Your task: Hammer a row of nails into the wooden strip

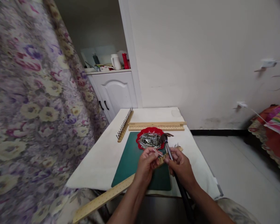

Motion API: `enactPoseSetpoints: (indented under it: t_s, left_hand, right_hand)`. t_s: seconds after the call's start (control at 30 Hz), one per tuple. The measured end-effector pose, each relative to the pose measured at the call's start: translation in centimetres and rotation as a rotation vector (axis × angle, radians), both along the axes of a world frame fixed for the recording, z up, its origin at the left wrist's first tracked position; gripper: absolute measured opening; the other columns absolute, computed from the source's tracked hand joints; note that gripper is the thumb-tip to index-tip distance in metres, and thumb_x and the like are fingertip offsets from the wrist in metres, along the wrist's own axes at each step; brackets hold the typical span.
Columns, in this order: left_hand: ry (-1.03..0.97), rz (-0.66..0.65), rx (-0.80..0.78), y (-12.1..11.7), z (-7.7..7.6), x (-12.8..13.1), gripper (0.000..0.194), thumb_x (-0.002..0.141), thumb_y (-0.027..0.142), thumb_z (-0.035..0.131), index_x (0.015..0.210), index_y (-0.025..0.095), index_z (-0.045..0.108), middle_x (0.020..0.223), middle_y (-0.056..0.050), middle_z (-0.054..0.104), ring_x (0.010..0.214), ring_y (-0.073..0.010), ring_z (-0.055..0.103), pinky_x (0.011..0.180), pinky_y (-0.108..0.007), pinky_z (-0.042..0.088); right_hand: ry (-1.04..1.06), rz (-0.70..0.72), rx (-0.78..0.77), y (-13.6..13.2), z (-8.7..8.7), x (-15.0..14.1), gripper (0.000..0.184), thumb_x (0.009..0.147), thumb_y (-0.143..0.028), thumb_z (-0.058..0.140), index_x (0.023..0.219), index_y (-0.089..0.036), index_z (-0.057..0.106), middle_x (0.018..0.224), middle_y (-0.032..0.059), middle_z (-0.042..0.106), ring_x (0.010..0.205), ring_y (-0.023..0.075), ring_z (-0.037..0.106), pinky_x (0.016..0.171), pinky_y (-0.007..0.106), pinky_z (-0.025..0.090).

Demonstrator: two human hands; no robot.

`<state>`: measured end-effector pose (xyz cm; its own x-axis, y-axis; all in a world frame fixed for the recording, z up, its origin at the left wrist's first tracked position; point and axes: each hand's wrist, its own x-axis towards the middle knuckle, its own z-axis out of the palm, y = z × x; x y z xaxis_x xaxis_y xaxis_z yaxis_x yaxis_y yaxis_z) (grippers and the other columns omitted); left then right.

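My left hand [149,159] pinches a nail [157,152] between thumb and fingertips, just above a long wooden strip [107,195]. The strip runs slantwise under both hands, with rows of small marks at its near end and several nails standing in its far end. My right hand [180,163] is closed round a claw hammer [169,151], its head up and pointing away from me, its dark handle running down along my forearm. Close beyond the hands, a red scalloped dish [140,134] holds many loose nails [149,140]. A green mat [124,165] lies beneath.
A strip full of upright nails [125,126] stands at the table's left. Wooden strips [156,128] lie across the back of the white-covered table [91,169]. A floral curtain [46,124] hangs at left, a white cabinet [115,90] stands behind, and a wall closes off the back.
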<state>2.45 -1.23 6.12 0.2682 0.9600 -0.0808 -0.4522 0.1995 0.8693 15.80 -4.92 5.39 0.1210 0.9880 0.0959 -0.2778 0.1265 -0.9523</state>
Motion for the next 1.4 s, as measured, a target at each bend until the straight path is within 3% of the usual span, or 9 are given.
enactPoseSetpoints:
  t_s: [0.17, 0.3, 0.53, 0.67, 0.77, 0.83, 0.93, 1.07, 1.4]
  left_hand:
    - [0.059, 0.008, -0.021, -1.0, -1.4, 0.5, 0.026, 0.065, 0.030, 0.070, 0.076, 0.016, 0.051, 0.069, 0.001, 0.062, 0.044, -0.0036, 0.045, 0.045, -0.016, 0.033]
    - [0.278, 0.002, 0.076, -1.3, -1.6, 0.0, 0.021, 0.069, 0.032, 0.066, 0.077, 0.017, 0.053, 0.060, 0.004, 0.055, 0.049, -0.0071, 0.046, 0.048, -0.018, 0.033]
    - [0.965, 0.148, 0.801, -2.1, -0.4, -1.5, 0.011, 0.081, 0.020, 0.054, 0.078, 0.019, 0.065, 0.086, -0.005, 0.058, 0.083, -0.0166, 0.052, 0.071, -0.027, 0.040]
    - [1.200, 0.081, 0.935, -2.6, -0.4, -1.7, 0.020, 0.086, 0.022, 0.047, 0.078, 0.020, 0.065, 0.082, -0.006, 0.058, 0.079, -0.0178, 0.051, 0.069, -0.028, 0.038]
    - [1.181, 0.027, 0.900, -2.6, -0.6, -2.1, 0.021, 0.088, 0.022, 0.043, 0.079, 0.020, 0.063, 0.080, -0.005, 0.058, 0.076, -0.0168, 0.053, 0.067, -0.026, 0.039]
    - [1.121, 0.085, 0.808, -2.2, -1.1, -2.8, 0.018, 0.086, 0.022, 0.045, 0.079, 0.019, 0.061, 0.078, -0.004, 0.057, 0.072, -0.0155, 0.053, 0.065, -0.025, 0.040]
    - [1.000, 0.215, 0.548, -1.1, -2.5, -4.1, 0.012, 0.081, 0.028, 0.052, 0.077, 0.018, 0.059, 0.069, 0.000, 0.056, 0.062, -0.0133, 0.052, 0.059, -0.023, 0.039]
    - [0.800, 0.224, 0.265, 0.3, -4.7, -4.9, 0.019, 0.074, 0.036, 0.059, 0.076, 0.017, 0.057, 0.061, 0.003, 0.057, 0.057, -0.0121, 0.053, 0.055, -0.020, 0.038]
    - [0.811, 0.200, 0.311, 0.6, -5.7, -3.3, 0.019, 0.076, 0.034, 0.057, 0.073, 0.016, 0.061, 0.055, 0.004, 0.053, 0.053, -0.0094, 0.045, 0.051, -0.018, 0.031]
  right_hand:
    - [-0.013, 0.003, -0.008, -0.3, 0.4, -0.2, 0.034, 0.072, -0.027, 0.067, 0.102, -0.018, 0.052, 0.064, -0.0063, 0.056, 0.035, 0.0046, 0.039, 0.032, 0.017, 0.032]
    - [-0.031, -0.032, -0.028, -0.5, 0.8, -0.2, 0.035, 0.070, -0.025, 0.066, 0.101, -0.019, 0.051, 0.064, -0.0067, 0.055, 0.036, 0.0054, 0.039, 0.032, 0.017, 0.033]
    - [-0.104, -0.006, -0.036, -0.7, 0.1, -0.3, 0.033, 0.072, -0.021, 0.063, 0.104, -0.020, 0.052, 0.064, -0.0061, 0.055, 0.042, 0.0083, 0.043, 0.034, 0.017, 0.036]
    - [-0.212, -0.056, -0.027, -0.9, -0.6, -0.6, 0.033, 0.073, -0.025, 0.064, 0.104, -0.021, 0.056, 0.066, -0.0031, 0.060, 0.046, 0.0127, 0.050, 0.036, 0.020, 0.039]
    - [-0.270, -0.053, -0.029, -1.1, -0.7, -0.7, 0.031, 0.075, -0.027, 0.063, 0.105, -0.022, 0.057, 0.064, -0.0036, 0.060, 0.044, 0.0124, 0.049, 0.036, 0.021, 0.038]
    - [-0.245, -0.036, -0.029, -1.2, -0.5, -0.6, 0.029, 0.077, -0.027, 0.061, 0.106, -0.022, 0.056, 0.064, -0.0040, 0.059, 0.040, 0.0106, 0.046, 0.035, 0.020, 0.036]
    - [-0.179, -0.023, -0.023, -1.3, 0.0, -0.2, 0.028, 0.080, -0.028, 0.060, 0.107, -0.022, 0.053, 0.067, -0.0045, 0.058, 0.038, 0.0078, 0.042, 0.034, 0.019, 0.034]
    - [-0.156, -0.025, -0.030, -1.2, 0.2, 0.3, 0.030, 0.080, -0.029, 0.059, 0.108, -0.022, 0.051, 0.068, -0.0043, 0.058, 0.036, 0.0064, 0.041, 0.034, 0.018, 0.034]
    - [-0.159, -0.018, -0.056, -1.3, -0.5, 0.2, 0.034, 0.079, -0.032, 0.060, 0.110, -0.021, 0.051, 0.068, -0.0037, 0.059, 0.036, 0.0068, 0.042, 0.033, 0.018, 0.033]
